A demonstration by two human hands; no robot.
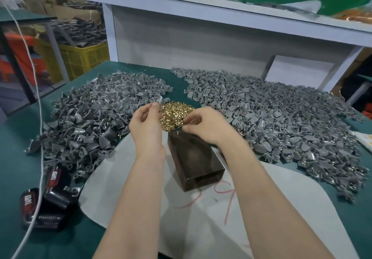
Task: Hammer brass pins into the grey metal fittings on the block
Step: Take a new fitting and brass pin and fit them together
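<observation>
A dark metal block (pixel 196 164) stands on a pale sheet in front of me. Just beyond it lies a heap of small brass pins (pixel 175 112). My left hand (pixel 146 122) hovers at the heap's left edge and pinches a grey fitting (pixel 159 98) between thumb and fingertips. My right hand (pixel 203 125) sits over the block's far end, its fingertips pinched in the pins; what they hold is too small to tell. One loose pin (pixel 178 132) lies at the block's far top edge. No hammer is in sight.
Two big piles of grey fittings lie on the green table, one at the left (pixel 90 121) and one at the right (pixel 281 121). Black boxes (pixel 47 198) and a white cord (pixel 41 158) lie at the front left. A white shelf unit (pixel 201 43) stands behind.
</observation>
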